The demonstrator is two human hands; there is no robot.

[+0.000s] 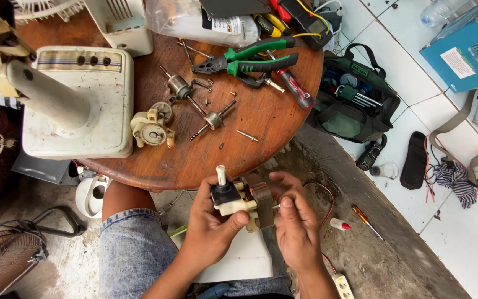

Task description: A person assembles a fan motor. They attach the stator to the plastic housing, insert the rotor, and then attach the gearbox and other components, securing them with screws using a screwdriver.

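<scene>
Just below the front edge of the round wooden table (261, 127), both my hands hold a small fan motor (244, 202) with a cream and black gear housing and a brown metal core. My left hand (211, 227) grips the gear housing end, thumb across its front. My right hand (294, 221) clasps the core end, thumb pressed near the shaft. Red wires (322, 191) trail from the motor to the right. On the table lie two rotors with shafts (181, 87) (213, 119), a cream gear part (151, 128), loose screws and a pin (247, 135).
A cream fan base with its neck (76, 102) stands at the table's left. Green-handled pliers (250, 58), a red screwdriver (294, 88) and a plastic bag sit at the back. A green tool bag (349, 99), a blue box (460, 50) and a fan grille (6, 254) are on the floor.
</scene>
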